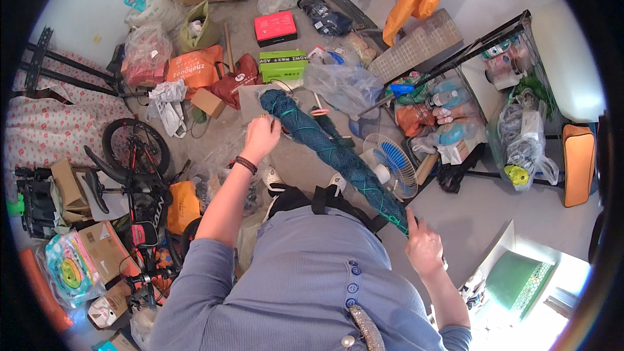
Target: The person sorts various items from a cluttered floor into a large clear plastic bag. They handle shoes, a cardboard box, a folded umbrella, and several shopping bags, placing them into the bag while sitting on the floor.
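Observation:
A long dark blue-green mesh net bundle [326, 148], wound with bright green cord, lies diagonally in front of me. Its far end is over a pale sheet; the other end reaches my right side. My left hand [263, 134], with a dark braided bracelet on the wrist, is curled just left of the bundle's upper part; whether it pinches a cord is hidden. At the near end, my right hand [424, 246] has its index finger extended against or just beside the net, the other fingers curled. What they hold cannot be seen.
A fan [390, 165] stands close against the bundle's right side. Beyond lie a green box [282, 66], a red box [275, 27] and plastic bags [341, 85]. On the left are a bicycle [141, 195] and cartons; a wire rack [468, 97] with bottles stands right.

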The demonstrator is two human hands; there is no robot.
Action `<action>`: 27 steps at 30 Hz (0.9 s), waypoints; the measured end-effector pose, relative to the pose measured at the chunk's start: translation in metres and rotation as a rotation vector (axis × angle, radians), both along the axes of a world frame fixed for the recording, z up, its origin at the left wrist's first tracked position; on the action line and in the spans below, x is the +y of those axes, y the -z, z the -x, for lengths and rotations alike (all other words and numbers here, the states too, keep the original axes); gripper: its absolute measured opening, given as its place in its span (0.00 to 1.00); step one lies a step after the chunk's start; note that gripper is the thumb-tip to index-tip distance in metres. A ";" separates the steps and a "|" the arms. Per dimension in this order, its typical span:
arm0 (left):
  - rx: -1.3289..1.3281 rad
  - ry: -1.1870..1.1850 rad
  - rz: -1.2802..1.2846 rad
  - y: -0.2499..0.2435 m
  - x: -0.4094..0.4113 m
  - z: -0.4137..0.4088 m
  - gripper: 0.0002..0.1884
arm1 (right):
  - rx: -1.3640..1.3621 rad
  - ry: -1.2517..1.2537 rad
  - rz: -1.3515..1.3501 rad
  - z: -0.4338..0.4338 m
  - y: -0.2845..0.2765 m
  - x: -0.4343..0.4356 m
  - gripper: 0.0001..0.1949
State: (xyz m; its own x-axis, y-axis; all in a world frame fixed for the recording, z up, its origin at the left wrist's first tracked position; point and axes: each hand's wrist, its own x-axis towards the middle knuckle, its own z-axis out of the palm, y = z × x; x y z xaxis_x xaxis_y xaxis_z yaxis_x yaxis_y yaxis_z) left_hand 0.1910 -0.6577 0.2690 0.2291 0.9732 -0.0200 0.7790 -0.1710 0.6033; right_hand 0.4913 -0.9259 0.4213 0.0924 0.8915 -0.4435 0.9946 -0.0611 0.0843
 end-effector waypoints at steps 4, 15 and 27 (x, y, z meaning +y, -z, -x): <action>0.068 0.033 -0.074 -0.003 -0.005 0.001 0.15 | -0.139 -0.113 -0.089 -0.001 0.000 -0.002 0.34; 0.234 0.256 -0.311 -0.030 -0.008 0.006 0.09 | -0.297 -0.307 -0.252 0.004 -0.010 0.002 0.35; 0.174 0.144 -0.167 -0.006 -0.028 0.011 0.07 | 0.607 0.284 0.042 0.020 -0.018 0.006 0.23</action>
State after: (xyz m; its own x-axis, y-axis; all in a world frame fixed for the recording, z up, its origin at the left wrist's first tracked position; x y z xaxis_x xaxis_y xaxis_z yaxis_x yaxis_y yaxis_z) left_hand 0.1801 -0.6855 0.2748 0.3726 0.9239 0.0871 0.8287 -0.3735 0.4168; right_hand 0.4714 -0.9194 0.4390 0.0441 0.8503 -0.5244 0.8120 -0.3363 -0.4770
